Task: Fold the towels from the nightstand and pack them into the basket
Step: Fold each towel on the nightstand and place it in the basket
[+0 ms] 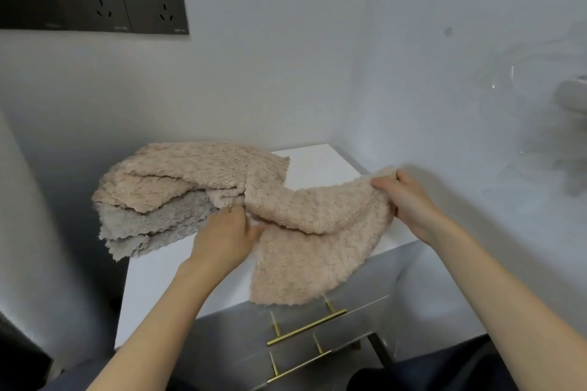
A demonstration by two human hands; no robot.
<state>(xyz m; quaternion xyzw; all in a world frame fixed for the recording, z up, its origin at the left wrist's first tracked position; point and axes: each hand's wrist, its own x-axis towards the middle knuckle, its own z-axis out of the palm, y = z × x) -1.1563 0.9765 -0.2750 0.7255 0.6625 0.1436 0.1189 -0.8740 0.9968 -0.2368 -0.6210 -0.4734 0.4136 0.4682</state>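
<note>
A person draws a fluffy beige towel (317,232) away from the heap on a white nightstand (320,162). This looks like the opening step of folding it: the cloth is stretched between two hands and no fold has been made yet. The right hand (409,200) pinches one corner of the towel above the right edge of the nightstand top, thumb and fingers curled round the cloth. The left hand (225,232) grips the same towel near the middle of the top, just beside the heap, its fingers closed in the fabric. The towel's loose end hangs over the front edge, reaching the upper brass bar handle (306,328) of the drawers. Toward the back left corner more beige towelling (178,168) lies on a crumpled grey fluffy towel (152,222), which overhangs the left edge. Whether that beige layer is a separate towel cannot be told. The next move probably calls for lifting the towel clear of the heap, finding its other corners and laying edge to edge on the bare front of the top. The basket is not in view.
</note>
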